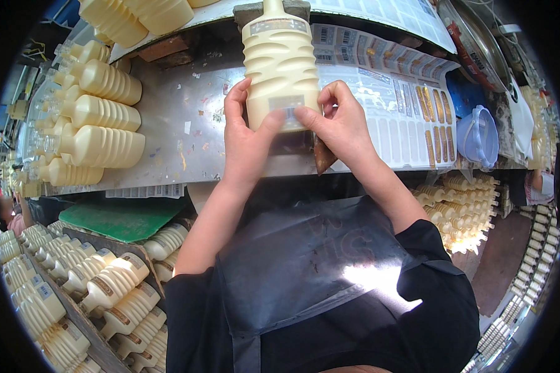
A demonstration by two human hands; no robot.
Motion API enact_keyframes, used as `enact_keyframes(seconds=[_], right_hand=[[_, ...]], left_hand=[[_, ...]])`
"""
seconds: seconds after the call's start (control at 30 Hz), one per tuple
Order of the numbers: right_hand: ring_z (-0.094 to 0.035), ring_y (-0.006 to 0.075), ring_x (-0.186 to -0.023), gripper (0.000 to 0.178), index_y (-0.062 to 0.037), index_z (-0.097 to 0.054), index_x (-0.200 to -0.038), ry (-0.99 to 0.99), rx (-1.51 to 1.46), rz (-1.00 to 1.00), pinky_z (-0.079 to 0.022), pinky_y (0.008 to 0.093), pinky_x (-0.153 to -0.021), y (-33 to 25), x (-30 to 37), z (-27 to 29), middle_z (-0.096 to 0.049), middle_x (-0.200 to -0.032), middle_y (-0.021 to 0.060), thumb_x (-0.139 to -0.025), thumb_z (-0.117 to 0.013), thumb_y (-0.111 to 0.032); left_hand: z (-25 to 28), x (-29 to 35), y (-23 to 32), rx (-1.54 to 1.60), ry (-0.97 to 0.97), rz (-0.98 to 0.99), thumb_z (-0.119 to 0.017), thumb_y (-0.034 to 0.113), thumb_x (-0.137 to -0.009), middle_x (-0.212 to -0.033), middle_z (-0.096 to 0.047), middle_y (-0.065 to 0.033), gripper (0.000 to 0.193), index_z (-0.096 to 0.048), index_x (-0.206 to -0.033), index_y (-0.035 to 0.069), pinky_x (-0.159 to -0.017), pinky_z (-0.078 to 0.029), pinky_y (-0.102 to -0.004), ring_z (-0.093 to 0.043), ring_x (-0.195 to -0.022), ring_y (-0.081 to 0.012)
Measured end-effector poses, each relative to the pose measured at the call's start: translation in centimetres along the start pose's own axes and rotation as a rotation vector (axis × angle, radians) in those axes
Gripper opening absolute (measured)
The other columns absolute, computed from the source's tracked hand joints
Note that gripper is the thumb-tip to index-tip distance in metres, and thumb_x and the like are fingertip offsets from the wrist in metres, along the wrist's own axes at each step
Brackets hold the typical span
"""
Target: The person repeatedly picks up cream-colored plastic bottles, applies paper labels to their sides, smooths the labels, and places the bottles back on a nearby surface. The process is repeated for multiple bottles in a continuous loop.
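Head | grip, both hands (246, 133) (345, 127): pinching bottle (281, 71) | other bottles (109, 113) left | label sheets (389, 133), tub (481, 143) right

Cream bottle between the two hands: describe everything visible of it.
The cream bottle looks like smooth, glossy plastic, its body sculpted with wavy ridges. It lies on its side above the metal worktop, base toward the person, its narrow neck against a grey block and cut off by the picture's upper edge. A patterned band crosses its shoulder; a greyish rectangular label, blurred, sits near the base. The left hand and right hand touch it from either side, reaching onto that label.
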State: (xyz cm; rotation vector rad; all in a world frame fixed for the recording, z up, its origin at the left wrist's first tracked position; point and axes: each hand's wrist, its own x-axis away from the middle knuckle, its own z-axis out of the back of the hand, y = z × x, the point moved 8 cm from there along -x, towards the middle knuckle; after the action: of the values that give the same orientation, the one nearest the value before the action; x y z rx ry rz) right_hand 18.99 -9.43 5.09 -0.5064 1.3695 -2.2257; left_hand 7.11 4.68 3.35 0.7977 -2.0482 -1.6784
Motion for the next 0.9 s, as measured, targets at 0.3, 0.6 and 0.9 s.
enact_keyframes(seconds=[0.3,0.6,0.9], right_hand=[[-0.065,0.0248,-0.082,0.053,0.0003,-0.056,-0.094,-0.034,-0.104,-0.035,-0.054,0.0388,-0.075,0.6,-0.4,-0.1,-0.065,-0.088,0.0154,-0.078,-0.086,-0.040],[-0.045,0.0063,-0.072,0.045,-0.0065,-0.052,-0.092,0.002,0.030,0.022,-0.043,0.0249,-0.063,0.0,-0.4,0.0,-0.050,-0.078,-0.0022,-0.083,-0.086,-0.034],[-0.043,0.0067,-0.070,0.046,-0.0066,-0.052,-0.092,-0.002,0.040,0.025,-0.042,0.0248,-0.062,-0.3,-0.5,0.1,-0.048,-0.078,-0.0028,-0.082,-0.087,-0.035]], left_hand=[[0.4,0.0,-0.2,-0.064,0.002,0.003,-0.076,0.016,-0.089,-0.146,-0.047,-0.0181,0.077,-0.033,-0.151,0.002,-0.113,-0.041,-0.0392,-0.049,-0.133,-0.0261],[0.2,0.1,-0.1,-0.144,0.012,-0.030,-0.081,0.019,-0.080,-0.144,-0.046,-0.0195,0.088,-0.033,-0.151,0.000,-0.110,-0.045,-0.0403,-0.051,-0.132,-0.0275],[0.0,0.1,-0.3,-0.120,0.039,-0.012,-0.081,0.019,-0.080,-0.143,-0.046,-0.0192,0.087,-0.033,-0.150,-0.001,-0.109,-0.046,-0.0402,-0.052,-0.130,-0.0276]])
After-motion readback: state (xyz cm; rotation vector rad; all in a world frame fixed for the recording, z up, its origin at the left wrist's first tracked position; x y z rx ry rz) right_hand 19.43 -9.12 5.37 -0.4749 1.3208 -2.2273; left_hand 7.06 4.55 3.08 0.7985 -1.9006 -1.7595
